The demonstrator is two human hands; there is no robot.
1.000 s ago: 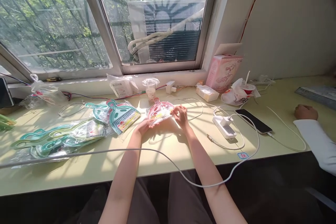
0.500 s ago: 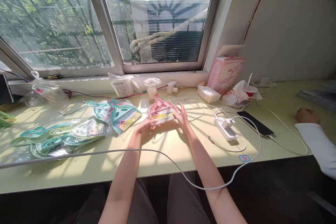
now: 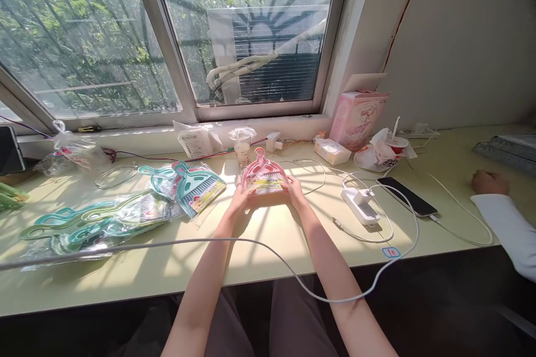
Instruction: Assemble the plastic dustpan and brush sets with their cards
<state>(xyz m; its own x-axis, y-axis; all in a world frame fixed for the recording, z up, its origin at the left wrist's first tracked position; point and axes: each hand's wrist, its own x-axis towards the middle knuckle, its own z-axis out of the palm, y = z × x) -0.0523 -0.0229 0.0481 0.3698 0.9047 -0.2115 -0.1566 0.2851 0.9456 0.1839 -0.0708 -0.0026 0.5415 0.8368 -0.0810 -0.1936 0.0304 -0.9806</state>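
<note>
Sunlit table (image 3: 268,265) by window | pink dustpan-and-brush set (image 3: 264,174) held at both sides by left hand (image 3: 243,194) and right hand (image 3: 294,189)

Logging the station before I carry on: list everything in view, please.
Wrapped plastic dustpan set: one, pink, between both hands
Wrapped plastic dustpan sets: several overlapping, teal and green, left
Knotted plastic bag: one, clear, back left
Flat device: one, black, far left
Plastic packet: one, white, by window
Cup: one, clear, behind pink set
Cardboard box: one, pink, back right
Small pack: one, white, before box
Power strip: one, white, right
Phone: one, black, right
Cables: several, mostly white, across desk
Desk: one, pale yellow
Window: one, grey-framed, back
Another person's hand: one, far right
Left hand: one, bare, pink set's left
Right hand: one, bare, its right
</note>
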